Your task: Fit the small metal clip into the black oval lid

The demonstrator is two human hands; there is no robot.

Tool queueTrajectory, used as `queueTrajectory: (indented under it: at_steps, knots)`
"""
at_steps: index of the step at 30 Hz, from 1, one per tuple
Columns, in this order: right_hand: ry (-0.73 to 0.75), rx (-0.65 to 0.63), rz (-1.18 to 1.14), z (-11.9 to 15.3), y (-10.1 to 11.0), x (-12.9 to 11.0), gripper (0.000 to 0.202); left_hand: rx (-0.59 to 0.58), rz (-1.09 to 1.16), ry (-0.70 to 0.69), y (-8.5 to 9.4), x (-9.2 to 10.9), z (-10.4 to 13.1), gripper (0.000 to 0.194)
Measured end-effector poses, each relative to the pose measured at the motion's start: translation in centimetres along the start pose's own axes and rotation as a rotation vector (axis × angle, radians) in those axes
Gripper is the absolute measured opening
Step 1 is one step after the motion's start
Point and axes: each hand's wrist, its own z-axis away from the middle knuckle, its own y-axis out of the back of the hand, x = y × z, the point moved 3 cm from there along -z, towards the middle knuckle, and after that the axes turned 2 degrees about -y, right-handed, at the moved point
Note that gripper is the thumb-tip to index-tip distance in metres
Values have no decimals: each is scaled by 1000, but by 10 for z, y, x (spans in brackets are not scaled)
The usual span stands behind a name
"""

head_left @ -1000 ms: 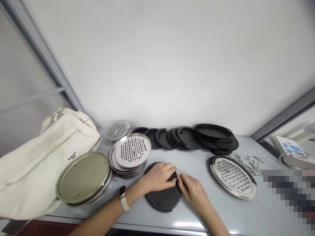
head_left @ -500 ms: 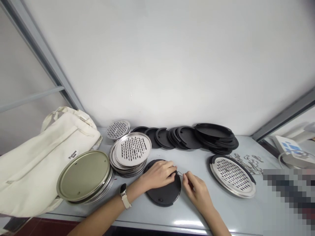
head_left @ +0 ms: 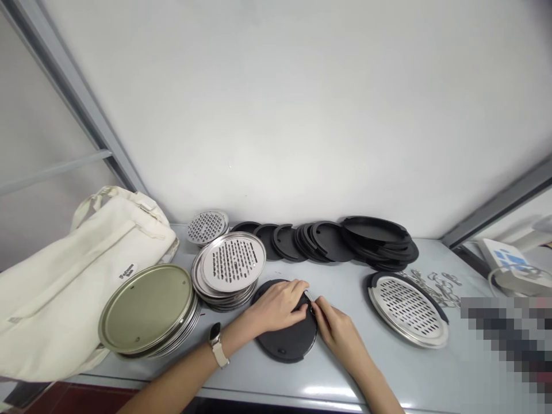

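A black round disc (head_left: 287, 341) lies on the table in front of me, a small hole near its front edge. My left hand (head_left: 280, 306) rests across its top and steadies it, thumb and fingers at the right side; a watch is on that wrist. At the disc's right edge, my right hand (head_left: 331, 321) pinches a small shiny metal clip (head_left: 309, 296), whose far end reaches my left fingertips. The fingers partly cover the clip, so I cannot tell whether it passes through the disc.
Left stand stacks of perforated metal grater discs (head_left: 235, 264) and olive-green round plates (head_left: 146, 310), beside a cream bag (head_left: 86, 276). Black discs (head_left: 332, 241) line the wall. A perforated disc with black rim (head_left: 409, 307) and loose metal clips (head_left: 442, 287) lie right.
My right hand has moved left to the disc's edge, bringing the metal clip to my left fingertips. The left thumb and index finger have spread slightly; the disc stays in place.
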Motion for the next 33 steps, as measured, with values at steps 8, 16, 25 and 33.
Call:
queueTrajectory:
  at_steps: [8, 16, 25, 33]
  knots:
    - [33, 27, 17, -3, 0, -2, 22, 5, -21, -15, 0, 1, 0, 31]
    - [38, 25, 7, -3, 2, -3, 21, -14, -79, -37, -1, 1, -1, 9]
    - [84, 45, 34, -1, 0, -1, 21, -4, -31, -41, -1, -1, 0, 15]
    - [53, 2, -13, -2, 2, -2, 20, 12, 10, -57, 2, -2, -1, 24]
